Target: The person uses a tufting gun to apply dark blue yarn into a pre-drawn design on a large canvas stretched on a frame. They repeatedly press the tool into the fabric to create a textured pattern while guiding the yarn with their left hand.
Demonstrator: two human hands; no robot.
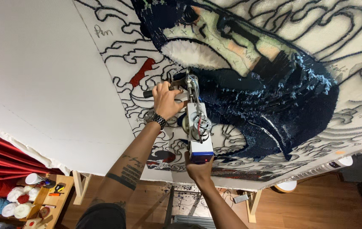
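Head view: tufting gun between left hand and right hand.

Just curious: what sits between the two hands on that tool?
In the head view, the silver-and-blue tufting gun's motor body spans from left hand to right hand.

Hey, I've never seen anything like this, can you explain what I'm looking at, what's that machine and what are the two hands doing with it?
This is one picture from a camera on the person's head, tilted, so the scene looks skewed. A big stretched cloth hangs on a wooden frame, with black drawn outlines and an area already filled with dark blue yarn. The machine is a hand-held tufting gun, its tip pressed to the cloth. The left hand grips its front handle; the right hand holds the blue rear end from below. At lower left, a shelf with yarn balls stands on the wooden floor.
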